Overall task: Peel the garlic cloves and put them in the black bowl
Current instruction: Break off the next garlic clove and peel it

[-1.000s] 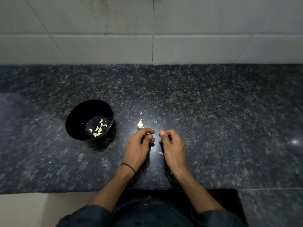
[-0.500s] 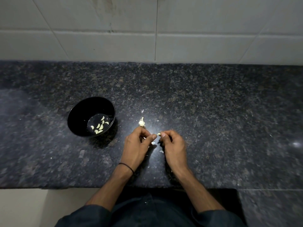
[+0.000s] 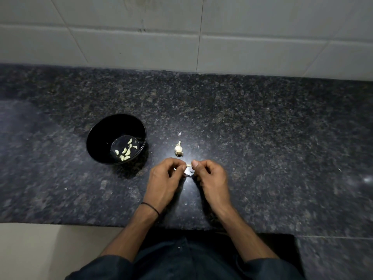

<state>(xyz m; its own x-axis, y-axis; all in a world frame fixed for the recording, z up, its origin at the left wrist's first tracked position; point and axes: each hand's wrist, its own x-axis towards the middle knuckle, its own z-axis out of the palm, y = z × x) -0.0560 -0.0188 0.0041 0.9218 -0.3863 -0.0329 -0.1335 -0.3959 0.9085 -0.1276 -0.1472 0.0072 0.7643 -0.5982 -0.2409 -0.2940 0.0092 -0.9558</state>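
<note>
Pinching garlic clove point(image 3: 188, 165), left hand point(image 3: 164, 178) and right hand point(image 3: 211, 177), long axis left-right

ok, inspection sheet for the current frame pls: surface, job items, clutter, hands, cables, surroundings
Surface: dark speckled granite countertop, glossy.
Job's things: round black bowl holding several peeled pale garlic cloves; partly stripped garlic bulb right of it; small pale clove between both hands.
Clutter: papery skin scraps near the bulb.
Hands: left hand and right hand both pinch the clove.
Cables: nothing seen.
Surroundings: white tiled wall behind; thin black wristband on left wrist.
</note>
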